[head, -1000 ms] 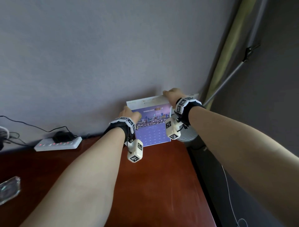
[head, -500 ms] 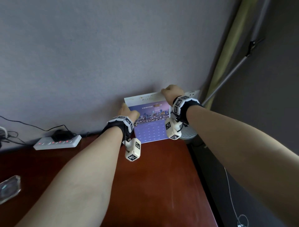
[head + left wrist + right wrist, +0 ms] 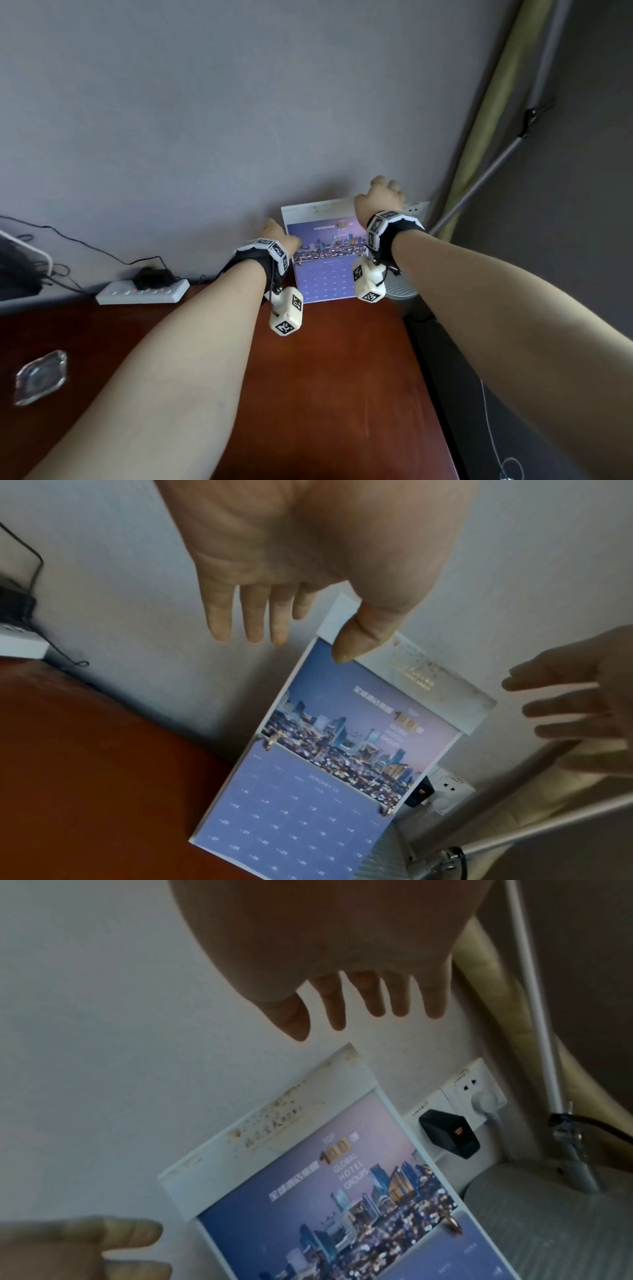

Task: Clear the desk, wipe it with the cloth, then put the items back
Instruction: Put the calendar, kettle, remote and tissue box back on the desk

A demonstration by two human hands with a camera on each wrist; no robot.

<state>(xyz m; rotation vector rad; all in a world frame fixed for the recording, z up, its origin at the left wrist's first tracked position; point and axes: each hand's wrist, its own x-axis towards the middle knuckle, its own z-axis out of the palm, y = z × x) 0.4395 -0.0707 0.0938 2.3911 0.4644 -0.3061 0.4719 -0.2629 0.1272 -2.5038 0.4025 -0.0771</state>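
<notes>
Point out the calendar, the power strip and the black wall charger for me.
calendar (image 3: 325, 277): head view, on the purple date grid.
power strip (image 3: 144, 292): head view, middle of its white top face.
black wall charger (image 3: 447, 1134): right wrist view, centre of its black body.

Purple calendar (image 3: 325, 260) stands against wall at desk's (image 3: 329, 377) back-right corner.

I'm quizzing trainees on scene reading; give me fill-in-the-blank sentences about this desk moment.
1. The calendar leans against the ____.
2. The left hand's ____ touches the calendar's top corner.
3. The right hand has its fingers ____ and holds nothing.
4. The power strip lies to the calendar's ____.

Missing: wall; thumb; straight; left
</notes>
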